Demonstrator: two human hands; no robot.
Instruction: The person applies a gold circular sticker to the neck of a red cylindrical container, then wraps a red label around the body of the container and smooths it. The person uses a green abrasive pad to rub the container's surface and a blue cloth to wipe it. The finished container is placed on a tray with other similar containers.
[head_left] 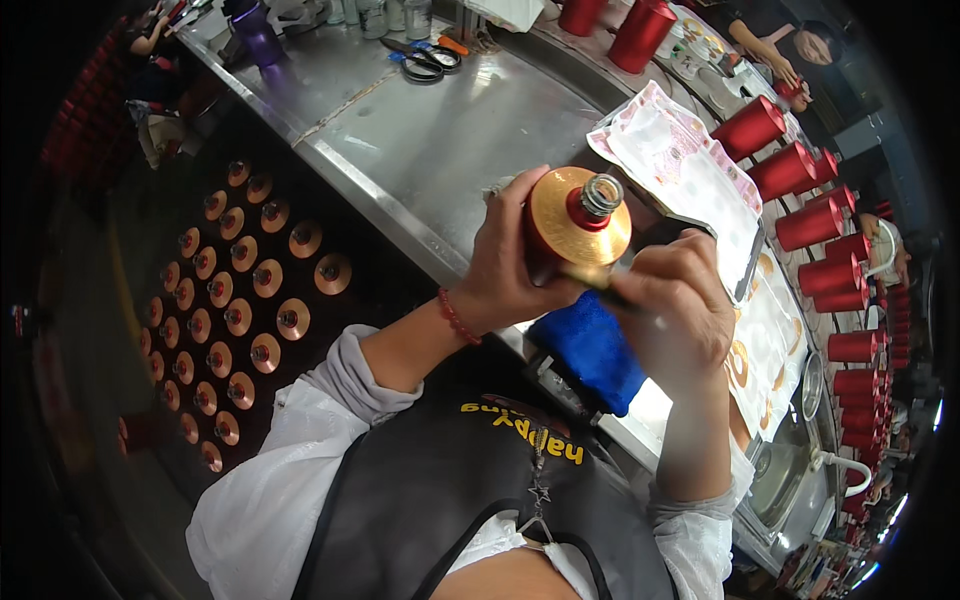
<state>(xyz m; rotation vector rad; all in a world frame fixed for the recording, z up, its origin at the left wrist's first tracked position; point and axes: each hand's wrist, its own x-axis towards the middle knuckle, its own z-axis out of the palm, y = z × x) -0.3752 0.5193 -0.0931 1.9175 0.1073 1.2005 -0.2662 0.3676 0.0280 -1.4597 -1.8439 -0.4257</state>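
My left hand [510,240] is wrapped round a red bottle [572,236] with a shiny gold shoulder and a bare threaded glass neck. The neck points up, and the bottle is held over the edge of a metal table. My right hand [680,300] is closed, its fingers pinching a thin tool [592,276] whose yellowish end meets the near rim of the gold shoulder. Motion smears that tool, so its exact kind is hidden. Just below the bottle, a blue cloth [592,350] hangs at the table edge.
Rows of gold-shouldered bottles [238,316] stand at the left. On the metal table [420,150] lie black scissors [424,62], beside glass jars [372,18] and a purple bottle [252,35]. Patterned sheets [680,160] are at right; beyond, red bottles [785,172] line a conveyor. A co-worker [785,50] sits opposite.
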